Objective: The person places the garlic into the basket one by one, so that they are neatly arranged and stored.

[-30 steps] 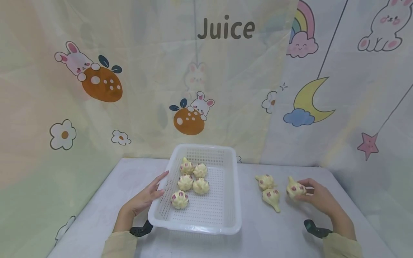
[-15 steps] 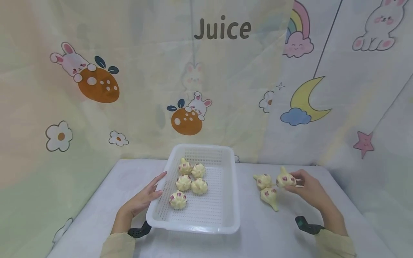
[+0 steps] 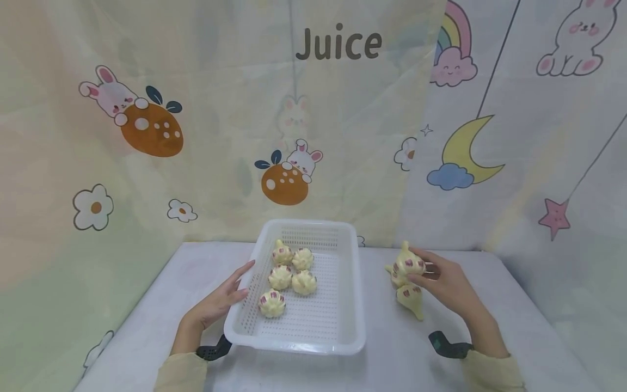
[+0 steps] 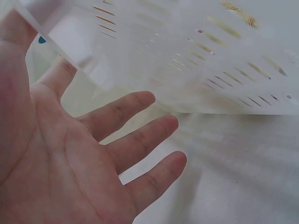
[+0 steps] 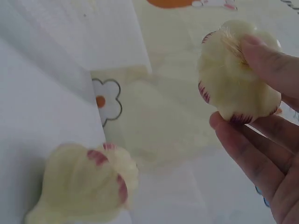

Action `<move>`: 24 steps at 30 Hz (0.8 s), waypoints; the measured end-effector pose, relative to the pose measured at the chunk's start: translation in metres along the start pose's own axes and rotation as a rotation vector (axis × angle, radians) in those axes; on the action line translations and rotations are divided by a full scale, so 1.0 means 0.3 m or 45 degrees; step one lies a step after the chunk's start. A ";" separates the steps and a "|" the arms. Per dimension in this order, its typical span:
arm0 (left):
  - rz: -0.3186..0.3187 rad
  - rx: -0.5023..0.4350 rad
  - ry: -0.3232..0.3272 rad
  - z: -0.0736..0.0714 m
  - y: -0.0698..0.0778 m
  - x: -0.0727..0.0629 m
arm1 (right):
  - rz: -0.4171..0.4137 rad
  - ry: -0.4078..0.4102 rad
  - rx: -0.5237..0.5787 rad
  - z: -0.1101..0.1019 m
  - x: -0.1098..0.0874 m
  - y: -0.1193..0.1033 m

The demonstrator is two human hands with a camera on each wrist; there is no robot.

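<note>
Got a garlic point(image 3: 409, 264) pinched in my right hand point(image 3: 444, 280), above two more bulbs point(image 3: 409, 300) right of the basket point(image 3: 356, 305); left hand point(image 3: 215, 306), fingers spread, touches its left side.

Smooth, glossy plastic basket point(image 3: 299, 347)

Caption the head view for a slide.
Left hand at the side of a white basket of five garlic bulbs; right hand holding another bulb near two more on the table.
</note>
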State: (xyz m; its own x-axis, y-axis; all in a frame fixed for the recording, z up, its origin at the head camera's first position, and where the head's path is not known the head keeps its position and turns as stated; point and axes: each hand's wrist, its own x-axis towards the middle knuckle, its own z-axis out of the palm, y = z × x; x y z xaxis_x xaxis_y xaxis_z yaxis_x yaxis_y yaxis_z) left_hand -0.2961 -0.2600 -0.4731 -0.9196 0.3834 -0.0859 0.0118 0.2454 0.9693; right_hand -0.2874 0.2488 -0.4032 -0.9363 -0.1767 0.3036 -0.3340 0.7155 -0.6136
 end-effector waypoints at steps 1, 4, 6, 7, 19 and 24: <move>-0.005 -0.001 0.003 0.000 -0.001 -0.001 | 0.007 -0.005 0.000 0.009 0.002 -0.011; -0.005 -0.010 0.005 -0.004 -0.004 -0.005 | 0.004 -0.025 0.003 0.035 0.008 -0.042; 0.011 -0.018 -0.009 -0.007 -0.006 -0.005 | 0.002 -0.035 0.020 0.054 0.014 -0.058; 0.023 -0.020 -0.019 -0.007 -0.005 -0.004 | -0.002 -0.037 0.044 0.062 0.015 -0.068; -0.005 -0.044 -0.007 -0.005 0.006 0.008 | -0.091 -0.206 0.188 0.192 0.062 -0.219; 0.003 -0.047 -0.022 -0.006 0.008 0.001 | -0.123 -0.228 0.116 0.239 0.076 -0.282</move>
State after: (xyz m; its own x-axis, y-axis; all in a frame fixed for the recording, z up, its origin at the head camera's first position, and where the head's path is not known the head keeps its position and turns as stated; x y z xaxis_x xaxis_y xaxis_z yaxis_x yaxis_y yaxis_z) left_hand -0.2972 -0.2609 -0.4703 -0.9127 0.3992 -0.0873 -0.0008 0.2118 0.9773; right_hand -0.2883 0.1358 -0.3968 -0.9011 -0.3644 0.2350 -0.4240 0.6268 -0.6537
